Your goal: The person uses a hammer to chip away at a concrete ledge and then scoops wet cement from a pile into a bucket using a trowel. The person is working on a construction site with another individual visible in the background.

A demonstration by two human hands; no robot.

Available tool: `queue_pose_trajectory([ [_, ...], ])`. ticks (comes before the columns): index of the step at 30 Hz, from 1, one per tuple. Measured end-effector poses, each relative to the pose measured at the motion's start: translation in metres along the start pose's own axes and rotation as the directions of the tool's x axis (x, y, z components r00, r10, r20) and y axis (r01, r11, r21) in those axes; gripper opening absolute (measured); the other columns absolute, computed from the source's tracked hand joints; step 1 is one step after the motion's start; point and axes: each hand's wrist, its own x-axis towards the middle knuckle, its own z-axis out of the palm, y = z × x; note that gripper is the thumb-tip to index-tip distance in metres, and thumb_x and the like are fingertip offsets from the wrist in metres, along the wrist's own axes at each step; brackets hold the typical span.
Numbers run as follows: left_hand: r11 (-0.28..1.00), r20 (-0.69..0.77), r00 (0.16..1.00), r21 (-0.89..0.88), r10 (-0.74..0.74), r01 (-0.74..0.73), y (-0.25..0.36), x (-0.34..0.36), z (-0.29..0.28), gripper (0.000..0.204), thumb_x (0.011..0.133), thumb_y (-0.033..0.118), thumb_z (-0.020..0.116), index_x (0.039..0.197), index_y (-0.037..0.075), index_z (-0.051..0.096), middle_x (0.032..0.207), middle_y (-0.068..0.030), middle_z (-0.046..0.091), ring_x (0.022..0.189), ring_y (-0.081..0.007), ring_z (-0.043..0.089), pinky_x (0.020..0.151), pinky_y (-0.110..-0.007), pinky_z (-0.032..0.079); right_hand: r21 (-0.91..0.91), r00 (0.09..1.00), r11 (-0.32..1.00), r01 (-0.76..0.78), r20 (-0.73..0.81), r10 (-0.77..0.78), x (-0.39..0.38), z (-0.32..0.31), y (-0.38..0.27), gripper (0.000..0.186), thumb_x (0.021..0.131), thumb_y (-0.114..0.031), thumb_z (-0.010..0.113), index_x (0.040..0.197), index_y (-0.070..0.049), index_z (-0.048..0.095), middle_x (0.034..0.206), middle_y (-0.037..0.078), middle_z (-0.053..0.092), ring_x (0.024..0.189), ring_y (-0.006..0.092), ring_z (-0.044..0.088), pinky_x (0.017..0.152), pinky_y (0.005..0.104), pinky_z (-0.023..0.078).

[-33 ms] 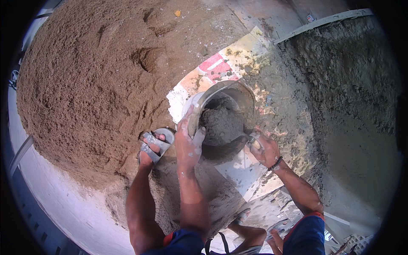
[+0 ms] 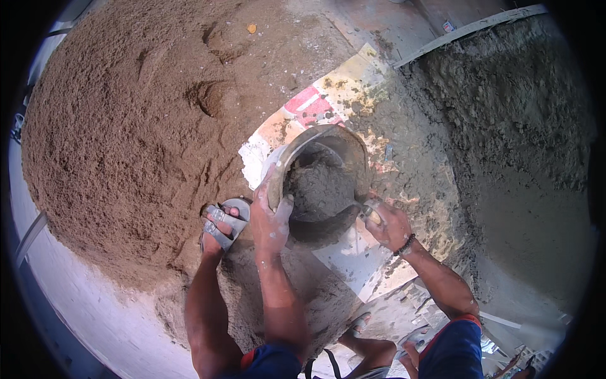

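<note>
A round bucket (image 2: 361, 158), crusted with dried cement, is tilted so that its mouth faces me. Wet grey mortar (image 2: 323, 192) lies inside it. My left hand (image 2: 270, 222) grips the bucket's rim on the left, thumb on the inner side and fingers on the outside. On the right, my right hand (image 2: 389, 226) is closed around the light handle of a trowel (image 2: 375, 216). Its blade reaches over the bucket's lower right rim toward the mortar and is partly lost against it. Both hands are smeared with grey, and a dark beaded bracelet circles my right wrist.
A large brown sand heap (image 2: 120, 145) fills the left. Under the bucket lies a mortar-spattered printed sheet (image 2: 344, 268). Wet mortar (image 2: 524, 114) spreads at the right behind a pale curved strip (image 2: 467, 35). A sandalled foot (image 2: 225, 222) stands by my left hand; more sandalled feet (image 2: 413, 341) show below.
The view has shifted a little, so the sand, sheet and bucket appear slightly farther left. Both hands keep their grips, and the right hand sits marginally farther from the bucket.
</note>
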Motion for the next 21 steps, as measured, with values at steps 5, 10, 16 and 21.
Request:
queue_pose_trajectory([
  [5,0.994,-0.028,0.998,-0.096,-0.051,0.048,0.003,0.0,-0.002,0.054,0.08,0.006,0.059,0.131,-0.007,0.051,0.119,-0.0166,0.061,0.109,-0.0231,0.057,0.099,-0.033,0.04,0.084,0.998,0.995,-0.051,0.029,0.048,-0.01,-0.092,-0.035,0.037,0.078,-0.017,0.071,0.111,-0.003,0.06,0.093,0.021,0.066,0.082,0.0389,0.066,0.07,0.0442,0.053],
  [10,0.997,-0.108,0.994,-0.073,0.011,-0.019,0.019,0.0,0.005,0.048,0.079,0.007,0.059,0.125,-0.008,0.054,0.111,-0.017,0.064,0.102,-0.0247,0.059,0.095,-0.034,0.042,-0.069,0.997,0.995,0.069,0.029,-0.068,-0.02,-0.218,-0.086,0.036,0.079,-0.021,0.074,0.108,-0.003,0.063,0.083,0.014,0.064,0.068,0.0282,0.063,0.064,0.0349,0.05],
  [16,0.997,-0.046,0.997,-0.037,0.06,-0.061,0.021,0.009,0.009,0.049,0.08,0.007,0.058,0.126,-0.006,0.054,0.114,-0.0138,0.062,0.105,-0.0225,0.057,0.097,-0.032,0.04,0.157,0.973,0.962,-0.225,-0.015,0.23,-0.003,-0.296,-0.065,0.04,0.083,-0.028,0.074,0.109,0.002,0.065,0.076,0.003,0.059,0.064,0.0121,0.055,0.059,0.03,0.046],
  [21,0.995,-0.075,0.993,-0.021,0.096,-0.098,0.009,0.005,0.016,0.052,0.078,0.007,0.056,0.128,-0.006,0.052,0.116,-0.0162,0.061,0.108,-0.0243,0.057,0.098,-0.033,0.04,-0.231,0.773,0.931,-0.283,-0.629,0.08,0.01,-0.368,-0.053,0.046,0.091,-0.033,0.063,0.112,0.007,0.062,0.078,0.005,0.058,0.061,0.0097,0.051,0.054,0.0252,0.043],
])
